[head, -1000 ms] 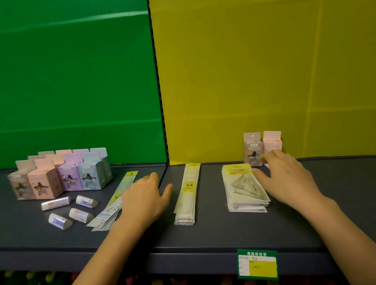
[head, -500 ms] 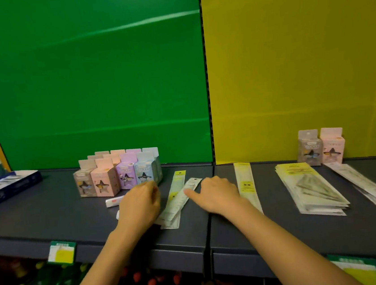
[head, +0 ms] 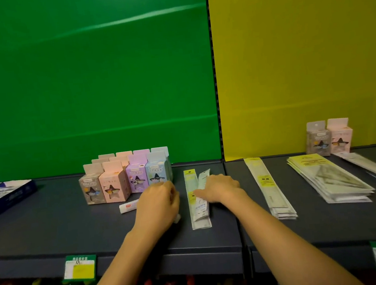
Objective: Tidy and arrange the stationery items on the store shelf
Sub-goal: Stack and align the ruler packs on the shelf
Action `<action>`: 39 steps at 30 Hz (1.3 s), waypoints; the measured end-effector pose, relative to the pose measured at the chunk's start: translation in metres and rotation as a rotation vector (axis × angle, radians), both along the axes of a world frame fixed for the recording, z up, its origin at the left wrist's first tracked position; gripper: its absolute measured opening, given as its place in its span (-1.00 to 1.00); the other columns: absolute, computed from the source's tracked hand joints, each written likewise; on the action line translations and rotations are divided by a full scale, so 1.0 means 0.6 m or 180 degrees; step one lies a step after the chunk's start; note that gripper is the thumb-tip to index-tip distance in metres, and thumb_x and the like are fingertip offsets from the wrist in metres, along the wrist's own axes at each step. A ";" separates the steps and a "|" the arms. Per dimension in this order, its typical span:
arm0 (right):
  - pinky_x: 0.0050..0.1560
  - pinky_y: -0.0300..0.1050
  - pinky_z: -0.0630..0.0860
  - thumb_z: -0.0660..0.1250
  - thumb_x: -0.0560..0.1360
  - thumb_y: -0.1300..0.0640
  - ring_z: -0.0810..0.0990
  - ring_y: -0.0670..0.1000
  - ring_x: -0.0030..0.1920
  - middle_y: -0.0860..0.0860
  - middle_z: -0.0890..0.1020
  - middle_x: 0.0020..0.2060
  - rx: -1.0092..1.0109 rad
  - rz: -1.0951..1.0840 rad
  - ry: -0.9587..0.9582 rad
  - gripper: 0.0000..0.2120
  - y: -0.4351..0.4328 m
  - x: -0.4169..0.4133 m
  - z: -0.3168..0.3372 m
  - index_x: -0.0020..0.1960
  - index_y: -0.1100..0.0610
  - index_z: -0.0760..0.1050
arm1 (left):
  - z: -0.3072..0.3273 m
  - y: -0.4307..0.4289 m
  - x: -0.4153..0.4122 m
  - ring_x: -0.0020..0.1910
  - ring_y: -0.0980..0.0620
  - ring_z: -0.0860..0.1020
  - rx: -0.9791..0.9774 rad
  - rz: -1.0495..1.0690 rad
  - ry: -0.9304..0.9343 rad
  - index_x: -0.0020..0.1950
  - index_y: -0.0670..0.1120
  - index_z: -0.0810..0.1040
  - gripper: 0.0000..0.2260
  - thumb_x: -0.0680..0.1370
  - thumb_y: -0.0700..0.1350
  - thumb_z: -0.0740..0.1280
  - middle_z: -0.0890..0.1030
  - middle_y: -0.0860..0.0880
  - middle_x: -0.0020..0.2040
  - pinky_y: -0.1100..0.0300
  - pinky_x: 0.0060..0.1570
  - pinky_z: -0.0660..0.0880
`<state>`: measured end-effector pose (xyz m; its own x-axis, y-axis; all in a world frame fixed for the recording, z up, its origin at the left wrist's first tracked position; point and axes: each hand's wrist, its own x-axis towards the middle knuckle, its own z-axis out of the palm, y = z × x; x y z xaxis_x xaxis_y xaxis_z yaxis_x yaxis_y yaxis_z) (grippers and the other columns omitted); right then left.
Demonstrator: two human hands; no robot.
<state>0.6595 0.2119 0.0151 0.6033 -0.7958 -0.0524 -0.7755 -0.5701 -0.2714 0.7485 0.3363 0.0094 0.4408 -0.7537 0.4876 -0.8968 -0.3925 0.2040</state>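
My right hand (head: 219,186) lies flat, fingers open, on the long packs (head: 197,202). I should push them straight. My left hand (head: 158,206) curls over small tubes (head: 128,206); its grip I can't tell.

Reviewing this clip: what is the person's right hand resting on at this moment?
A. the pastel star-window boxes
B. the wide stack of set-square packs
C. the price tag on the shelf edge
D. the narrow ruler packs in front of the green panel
D: the right hand lies flat across the narrow ruler packs, well left of the wide set-square stack and off the star-window boxes.
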 end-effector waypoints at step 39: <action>-0.18 -0.03 0.51 0.20 0.54 -0.05 0.62 0.12 -0.12 0.10 0.64 -0.14 -0.0121 -0.0569 -0.2271 -0.70 -0.094 -0.331 0.063 0.03 0.18 0.51 | 0.081 -0.148 -0.126 -0.16 -0.06 0.45 -0.0015 -0.1324 0.2241 -0.11 -0.19 0.46 -0.76 0.48 0.00 0.21 0.50 -0.17 -0.11 0.11 -0.08 0.35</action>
